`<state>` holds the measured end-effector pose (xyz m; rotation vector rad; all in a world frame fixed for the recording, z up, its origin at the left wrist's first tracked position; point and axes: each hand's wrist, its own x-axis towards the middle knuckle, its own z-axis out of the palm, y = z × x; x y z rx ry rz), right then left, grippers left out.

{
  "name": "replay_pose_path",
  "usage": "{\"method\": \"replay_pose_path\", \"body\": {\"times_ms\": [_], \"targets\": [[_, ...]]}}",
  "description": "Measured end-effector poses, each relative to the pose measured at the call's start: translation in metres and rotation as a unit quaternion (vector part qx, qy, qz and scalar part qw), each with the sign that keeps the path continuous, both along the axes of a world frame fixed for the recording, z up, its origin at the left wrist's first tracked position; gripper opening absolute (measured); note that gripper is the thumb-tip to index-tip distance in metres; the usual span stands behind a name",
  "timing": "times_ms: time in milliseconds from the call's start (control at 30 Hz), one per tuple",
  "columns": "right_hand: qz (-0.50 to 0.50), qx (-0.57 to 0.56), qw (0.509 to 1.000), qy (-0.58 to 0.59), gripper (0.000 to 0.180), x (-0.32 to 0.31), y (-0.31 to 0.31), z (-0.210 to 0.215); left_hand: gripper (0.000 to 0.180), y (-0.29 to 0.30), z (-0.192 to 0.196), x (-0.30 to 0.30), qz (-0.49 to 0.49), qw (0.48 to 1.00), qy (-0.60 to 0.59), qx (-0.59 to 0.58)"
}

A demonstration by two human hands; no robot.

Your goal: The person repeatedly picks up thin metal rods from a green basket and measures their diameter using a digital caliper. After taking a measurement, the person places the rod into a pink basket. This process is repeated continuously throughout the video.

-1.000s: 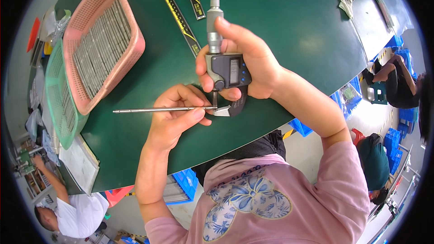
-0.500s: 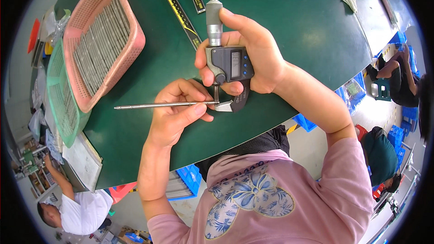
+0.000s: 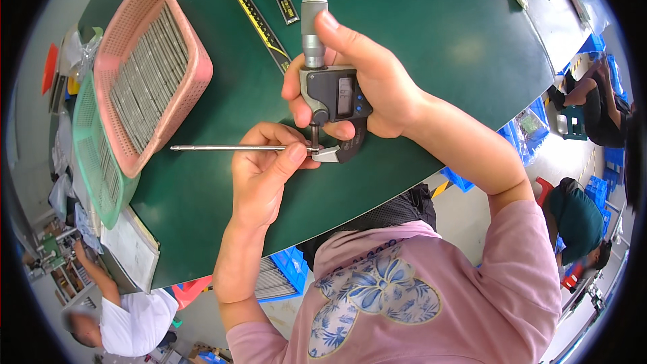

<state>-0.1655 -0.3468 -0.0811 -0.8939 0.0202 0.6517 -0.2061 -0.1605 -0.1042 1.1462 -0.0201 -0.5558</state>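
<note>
Both hands raised: micrometer (image 3: 330, 87) gripped upright (rod (image 3: 232, 148) level).

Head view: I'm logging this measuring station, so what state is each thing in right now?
Micrometer: upright in the right hand, display lit, jaws around the rod's end.
Metal rod: level, pinched by the left hand.
Pink basket: full of rods, tilted on the green basket.
Rulers: flat on the table.
</note>
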Motion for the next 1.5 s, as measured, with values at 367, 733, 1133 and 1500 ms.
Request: {"method": "replay_pose_path", "body": {"times_ms": [367,733,1133,1500], "targets": [[0.016,0.058,0.995,0.084,0.067,0.0007,-0.0007,-0.0009,0.017,0.0051,0.0004,0.0018,-0.027,0.999,0.015,-0.044],[0.007,0.025,0.999,0.043,0.064,0.0006,0.0000,-0.0005,0.019,0.0001,0.0020,-0.0008,-0.032,0.999,-0.008,-0.016],[0.004,0.046,0.997,0.064,0.067,-0.0009,-0.0003,-0.0009,0.013,0.0004,0.0020,-0.0009,-0.011,1.000,-0.008,-0.016],[0.009,0.037,0.998,0.041,0.068,-0.0001,-0.0007,-0.0018,0.012,-0.0005,0.0026,0.0000,-0.015,1.000,-0.002,-0.009]]}}
